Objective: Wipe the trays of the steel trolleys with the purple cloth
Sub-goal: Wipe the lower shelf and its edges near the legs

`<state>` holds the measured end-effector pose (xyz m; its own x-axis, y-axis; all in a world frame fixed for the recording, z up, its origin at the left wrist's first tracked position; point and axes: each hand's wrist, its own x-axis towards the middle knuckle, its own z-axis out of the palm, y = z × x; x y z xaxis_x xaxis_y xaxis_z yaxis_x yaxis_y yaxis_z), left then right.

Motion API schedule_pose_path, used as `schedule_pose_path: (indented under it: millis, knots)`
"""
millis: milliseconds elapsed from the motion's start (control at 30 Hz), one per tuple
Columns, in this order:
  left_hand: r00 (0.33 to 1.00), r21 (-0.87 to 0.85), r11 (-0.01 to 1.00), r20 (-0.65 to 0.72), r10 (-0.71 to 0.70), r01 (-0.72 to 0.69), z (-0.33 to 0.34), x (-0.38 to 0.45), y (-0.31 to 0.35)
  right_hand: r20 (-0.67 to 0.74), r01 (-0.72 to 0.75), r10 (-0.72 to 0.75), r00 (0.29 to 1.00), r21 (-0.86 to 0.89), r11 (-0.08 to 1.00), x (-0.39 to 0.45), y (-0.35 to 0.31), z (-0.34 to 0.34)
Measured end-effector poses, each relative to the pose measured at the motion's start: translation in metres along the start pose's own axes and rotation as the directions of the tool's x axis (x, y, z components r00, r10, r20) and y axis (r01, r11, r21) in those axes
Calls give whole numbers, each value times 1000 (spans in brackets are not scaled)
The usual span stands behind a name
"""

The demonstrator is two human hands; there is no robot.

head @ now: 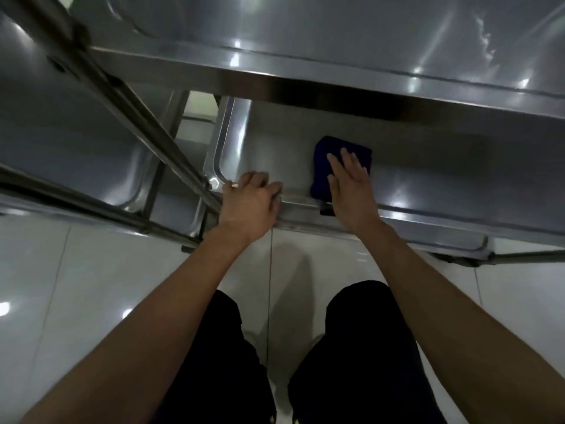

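The right hand (351, 191) lies flat, fingers straight, pressing the folded purple cloth (339, 154) down on the lower tray (428, 185) of the steel trolley; the cloth sits under and just ahead of its fingertips, near the tray's front rim. An open palm spreads pressure, which suits wiping. Just to its left, the left hand (250, 200) curls its fingers over the front rim by the corner post (171, 148), probably steadying the trolley against rolling. The upper tray (336, 41) overhangs above both hands. A second trolley (61, 133) stands left of the left hand.
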<state>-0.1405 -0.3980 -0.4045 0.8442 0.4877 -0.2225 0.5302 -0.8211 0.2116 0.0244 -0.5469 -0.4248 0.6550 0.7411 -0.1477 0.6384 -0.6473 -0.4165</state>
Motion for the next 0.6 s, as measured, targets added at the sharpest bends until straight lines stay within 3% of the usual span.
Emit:
schedule_pose_path:
  millis: [133,267,367,533,600]
  knots:
    - [974,17,1000,-229,-3,7,32,4,-6,-110,92,-98,989,-64,994,9,15,22]
    - [917,-6,1000,-398,-10,8,47,11,-12,-135,97,-108,985,-83,992,16,17,29]
    - [900,-20,1000,-435,-2,-8,51,13,-14,-157,104,-121,980,-114,988,19,18,31]
    - [928,-19,997,-369,60,-73,42,8,-24,-138,103,-118,983,-111,988,19,19,29]
    - [907,-35,997,-419,42,-62,37,1,-31,-133,96,-110,985,-105,990,18,19,28]
